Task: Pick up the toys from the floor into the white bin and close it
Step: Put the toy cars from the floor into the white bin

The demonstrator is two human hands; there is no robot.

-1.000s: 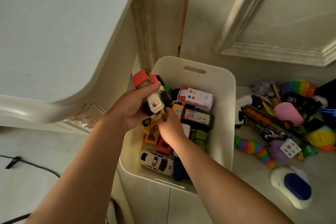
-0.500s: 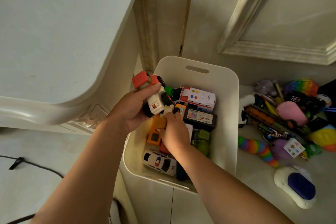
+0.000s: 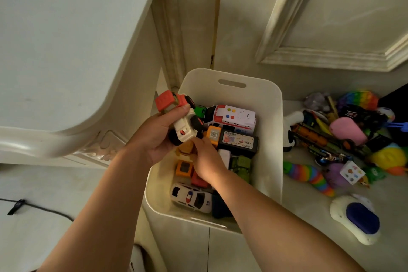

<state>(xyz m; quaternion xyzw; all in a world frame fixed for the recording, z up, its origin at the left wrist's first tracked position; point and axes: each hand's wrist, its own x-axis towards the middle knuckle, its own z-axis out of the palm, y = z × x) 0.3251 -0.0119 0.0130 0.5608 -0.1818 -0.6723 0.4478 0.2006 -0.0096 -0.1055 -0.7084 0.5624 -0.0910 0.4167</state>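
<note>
The white bin (image 3: 270, 139) stands on the floor, holding several toy vehicles: a white ambulance (image 3: 231, 117), a police car (image 3: 191, 197), a black box-shaped toy (image 3: 238, 141). My left hand (image 3: 154, 137) grips a white and red toy truck (image 3: 182, 118) over the bin's left rim. Down inside the bin, my right hand (image 3: 206, 161) has its fingers curled among the orange and yellow toy cars (image 3: 184, 166); what it grasps is hidden. A heap of colourful toys (image 3: 344, 139) lies on the floor to the right of the bin.
A white cabinet (image 3: 66, 51) overhangs on the left, close to the bin. A panelled wall rises behind. A rainbow slug toy (image 3: 309, 175) and a white and blue toy (image 3: 357, 218) lie at the right. A black cable (image 3: 37, 205) crosses the floor at left.
My right hand has pushed lower and further into the bin among the orange cars. My left hand keeps the truck in about the same place.
</note>
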